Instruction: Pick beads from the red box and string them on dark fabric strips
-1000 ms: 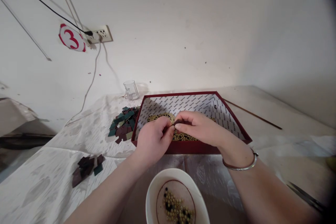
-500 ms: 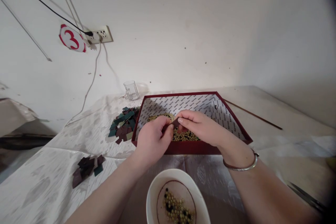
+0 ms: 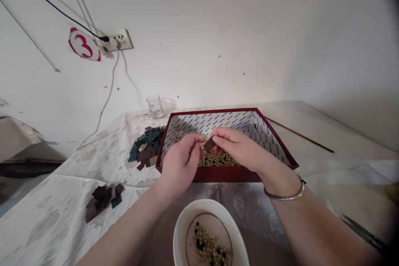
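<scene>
Over the red box [image 3: 230,174], my right hand [image 3: 237,147] pinches a small flat dark-brown piece [image 3: 208,144] between thumb and fingers. My left hand [image 3: 182,160] is just left of that piece, its thumb and index finger slightly apart and nothing visible between them. Below both hands, many yellowish and black beads [image 3: 218,160] cover the box floor. Closer to me stands a white bowl [image 3: 179,232] with more yellowish and black beads [image 3: 207,245] inside.
Green and brown flat pieces [image 3: 148,147] are heaped left of the box, with a smaller dark pile [image 3: 101,199] nearer me. A glass mug [image 3: 155,107] stands behind. On the right lie a thin stick [image 3: 299,134] and scissors [image 3: 363,230]. The wall holds a socket [image 3: 121,40].
My left fingers have come away from the brown piece and parted. The piece stays in my right hand, now more exposed.
</scene>
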The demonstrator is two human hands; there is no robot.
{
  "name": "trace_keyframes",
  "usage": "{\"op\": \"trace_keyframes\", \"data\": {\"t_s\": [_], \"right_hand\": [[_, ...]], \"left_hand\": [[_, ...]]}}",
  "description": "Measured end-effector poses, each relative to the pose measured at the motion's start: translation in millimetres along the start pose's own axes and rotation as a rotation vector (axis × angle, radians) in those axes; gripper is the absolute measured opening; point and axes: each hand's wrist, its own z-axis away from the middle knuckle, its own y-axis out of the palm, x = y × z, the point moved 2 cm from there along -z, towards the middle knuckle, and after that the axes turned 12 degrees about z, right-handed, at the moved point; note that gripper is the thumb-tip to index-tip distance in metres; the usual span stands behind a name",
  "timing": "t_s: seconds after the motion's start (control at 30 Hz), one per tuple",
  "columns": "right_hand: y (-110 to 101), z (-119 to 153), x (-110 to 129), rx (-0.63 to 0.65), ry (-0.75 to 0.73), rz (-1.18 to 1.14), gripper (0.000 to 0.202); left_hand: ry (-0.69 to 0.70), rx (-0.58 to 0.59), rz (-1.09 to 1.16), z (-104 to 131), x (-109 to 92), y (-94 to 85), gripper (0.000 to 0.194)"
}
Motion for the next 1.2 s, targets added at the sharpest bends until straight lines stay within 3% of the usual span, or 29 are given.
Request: {"op": "trace_keyframes", "data": {"t_s": [0.17, 0.33, 0.43, 0.63, 0.77, 0.87, 1.0, 1.2], "right_hand": [[0.1, 1.6, 2.0, 0.043, 0.041, 0.045, 0.023], [1.4, 2.3, 3.5, 0.109, 0.015, 0.131, 0.019], [1.7, 0.6, 1.4, 0.081, -0.001, 0.119, 0.017], [-2.0, 1.1, 0.7, -0.097, 0.03, -0.089, 0.033], [-2.4, 2.7, 9.0, -0.011, -0.03, 0.042, 0.016], [-3.4, 2.9, 12.4, -0.014, -0.041, 0.134, 0.009], [-3.2, 2.8, 10.6, -0.03, -0.015, 0.161, 0.009], [-2.1, 1.3, 6.1, 0.003, -0.037, 0.137, 0.021]], "left_hand": [[0.173, -0.004, -0.016, -2.2, -1.5, -0.4, 0.035], [0.259, 0.027, 0.013, -3.9, -3.6, -2.1, 0.017], [0.221, 0.031, -0.013, -4.0, -3.5, -1.9, 0.004], [0.067, 0.064, -0.126, -2.8, -3.7, -1.1, 0.005], [0.016, 0.089, -0.135, -2.6, -3.2, 0.2, 0.008], [-0.015, 0.071, -0.102, -2.5, -1.5, 0.8, 0.008], [-0.029, 0.04, 0.006, -2.4, 1.8, 1.0, 0.006], [-0.051, 0.032, 0.06, -2.5, 2.3, 0.2, 0.028]]}}
